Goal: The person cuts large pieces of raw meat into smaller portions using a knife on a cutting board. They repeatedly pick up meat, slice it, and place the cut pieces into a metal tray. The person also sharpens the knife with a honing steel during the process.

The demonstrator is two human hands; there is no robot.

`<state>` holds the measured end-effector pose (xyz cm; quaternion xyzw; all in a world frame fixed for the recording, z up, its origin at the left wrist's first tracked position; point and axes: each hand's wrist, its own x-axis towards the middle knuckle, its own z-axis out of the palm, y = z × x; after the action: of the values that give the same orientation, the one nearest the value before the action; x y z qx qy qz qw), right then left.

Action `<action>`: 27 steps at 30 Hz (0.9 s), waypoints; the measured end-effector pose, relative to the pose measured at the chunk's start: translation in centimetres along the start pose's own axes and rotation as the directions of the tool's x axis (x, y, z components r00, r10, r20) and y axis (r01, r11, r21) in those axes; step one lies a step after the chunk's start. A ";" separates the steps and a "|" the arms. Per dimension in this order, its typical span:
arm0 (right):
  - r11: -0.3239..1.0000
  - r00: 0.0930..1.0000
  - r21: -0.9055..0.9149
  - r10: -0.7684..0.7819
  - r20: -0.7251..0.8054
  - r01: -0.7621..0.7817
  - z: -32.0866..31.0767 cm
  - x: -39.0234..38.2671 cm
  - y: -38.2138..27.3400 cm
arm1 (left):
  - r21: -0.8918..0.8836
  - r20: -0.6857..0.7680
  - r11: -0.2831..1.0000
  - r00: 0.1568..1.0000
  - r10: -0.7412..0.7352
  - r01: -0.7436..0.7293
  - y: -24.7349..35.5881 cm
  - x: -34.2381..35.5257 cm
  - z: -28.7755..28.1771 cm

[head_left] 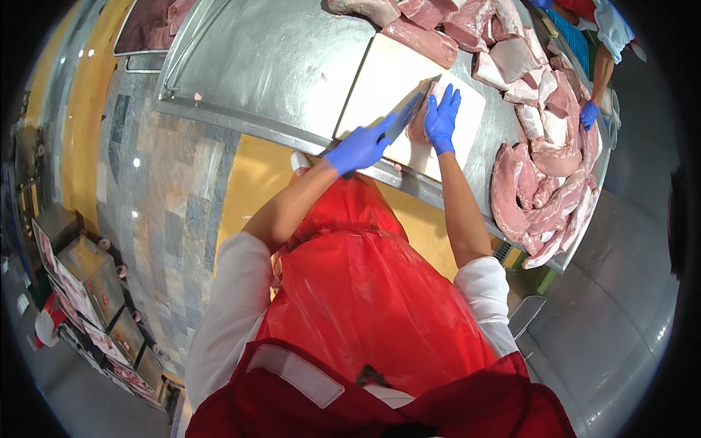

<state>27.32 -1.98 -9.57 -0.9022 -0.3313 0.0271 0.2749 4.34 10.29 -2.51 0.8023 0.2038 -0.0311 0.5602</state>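
A white cutting board [380,80] lies on a steel table [277,66]. On it sits a piece of raw pink meat [420,120]. My left hand [360,148], in a blue glove, grips a knife [410,109] whose blade rests against the meat's left side. My right hand [442,117], also gloved in blue, presses flat on top of the meat with fingers spread. I wear a red plastic apron over a white shirt.
Many slabs of raw meat [540,182] are heaped along the table's right side and back [438,22]. Another person's blue-gloved hand [588,114] reaches in at the far right. A tray of meat [150,25] stands at upper left. Stacked boxes [87,292] sit on the floor at left.
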 end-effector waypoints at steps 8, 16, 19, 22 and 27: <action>0.997 0.998 0.039 0.067 0.008 -0.067 0.1 -0.1 -0.2 | 0.037 0.011 0.998 0.999 -0.043 0.043 1.2 3.0 0.5; 0.990 0.995 0.102 0.095 -0.008 -0.094 -0.1 -0.5 -0.5 | -0.133 -0.032 0.991 0.999 0.012 -0.016 -0.7 -1.4 4.6; 0.988 0.993 0.105 0.117 -0.012 -0.115 0.3 -0.1 0.1 | -0.088 -0.110 0.994 0.993 0.050 -0.060 -0.3 3.5 5.5; 0.979 0.984 0.098 0.180 -0.005 -0.179 -0.1 0.3 -1.0 | -0.090 -0.128 0.995 0.991 0.035 -0.047 -0.3 4.6 5.9; 0.987 0.992 0.100 0.124 0.031 -0.126 -0.9 -1.0 0.2 | -0.177 -0.169 0.976 0.981 0.098 -0.128 -1.4 -1.9 8.1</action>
<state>26.85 -3.11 -9.04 -0.9057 -0.2757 0.0722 0.3139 3.50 2.81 -6.23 0.7562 0.2038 0.0842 0.6161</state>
